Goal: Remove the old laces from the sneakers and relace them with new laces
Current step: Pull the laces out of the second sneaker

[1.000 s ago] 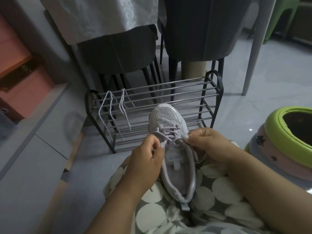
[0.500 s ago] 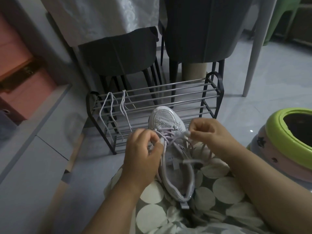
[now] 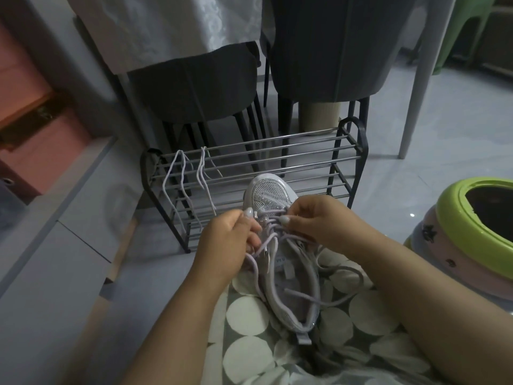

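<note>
Pale grey sneaker (image 3: pixel 280 245) with glittery mesh toe, lying sole-down on a spotted lap, toe pointing away. Its lilac lace (image 3: pixel 313 297), partly threaded near the toe, trails loose across the opening. Two white laces (image 3: pixel 177 187) hang over a rack's top rails.

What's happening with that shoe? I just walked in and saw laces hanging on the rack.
A person sits with a pale sneaker on their lap, toe pointing away. The left hand and right hand each pinch the lavender lace near the toe-end eyelets, its loose ends trailing over the shoe and the spotted fabric. Two white laces hang over the metal shoe rack in front.
</note>
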